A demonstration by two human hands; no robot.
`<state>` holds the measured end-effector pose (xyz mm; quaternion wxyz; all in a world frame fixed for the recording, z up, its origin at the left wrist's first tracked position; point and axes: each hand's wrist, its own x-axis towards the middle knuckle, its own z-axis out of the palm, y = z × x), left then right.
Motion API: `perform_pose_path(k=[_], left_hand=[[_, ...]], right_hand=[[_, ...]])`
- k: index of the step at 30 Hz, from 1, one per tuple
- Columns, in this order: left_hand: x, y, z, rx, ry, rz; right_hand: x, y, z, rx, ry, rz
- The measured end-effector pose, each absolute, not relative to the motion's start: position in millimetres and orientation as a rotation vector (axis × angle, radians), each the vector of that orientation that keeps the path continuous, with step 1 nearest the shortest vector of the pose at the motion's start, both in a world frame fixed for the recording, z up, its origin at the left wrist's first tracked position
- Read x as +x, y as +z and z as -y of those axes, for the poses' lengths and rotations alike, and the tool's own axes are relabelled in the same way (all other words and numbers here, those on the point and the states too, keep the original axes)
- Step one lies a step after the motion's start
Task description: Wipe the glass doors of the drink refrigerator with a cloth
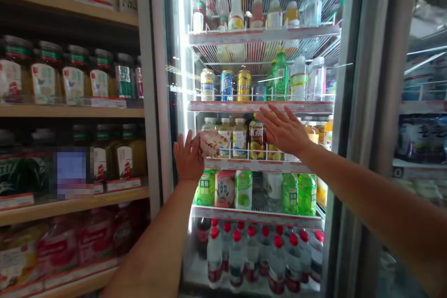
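My left hand (188, 158) is raised inside a glass-door drinks cooler (260, 35), fingers up and apart. A pale wrapped packet (211, 143) touches its thumb side, and I cannot tell whether the hand holds it. My right hand (284, 130) is spread open with nothing in it, fingers over the cooler's wire shelf edge (260, 106). Just below it stand bottles and jars, including a yellow-labelled jar (256, 138). Canned drinks (226, 85) and a green soda bottle (280, 77) stand on the shelf above my hands.
To the left, wooden shelves (70, 111) hold jars with green lids and price tags. The cooler's lower shelves hold green-labelled drinks (298, 194) and red-capped water bottles (277, 265). A metal door frame (345, 149) stands to the right, with another glass door (422, 102) beyond it.
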<state>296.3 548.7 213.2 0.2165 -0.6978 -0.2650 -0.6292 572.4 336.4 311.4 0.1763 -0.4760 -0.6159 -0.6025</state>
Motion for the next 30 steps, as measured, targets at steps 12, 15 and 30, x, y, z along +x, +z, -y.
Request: perform_pose_path(k=[12,15,30], left_hand=[[318.8,193.3,-477.8,-2.118,-1.558,0.789],[336.7,202.3,-457.5,-2.125,-1.686,0.929],[373.6,284.7,-454.7,-1.931,-2.125,0.858]], right_hand=[[570.3,308.2,-342.4,-1.314,-1.516,1.785],[570.4,307.0,-343.3,-1.28,-1.501,1.791],[571.9,305.5,-345.6,-1.221,-1.482,1.795]])
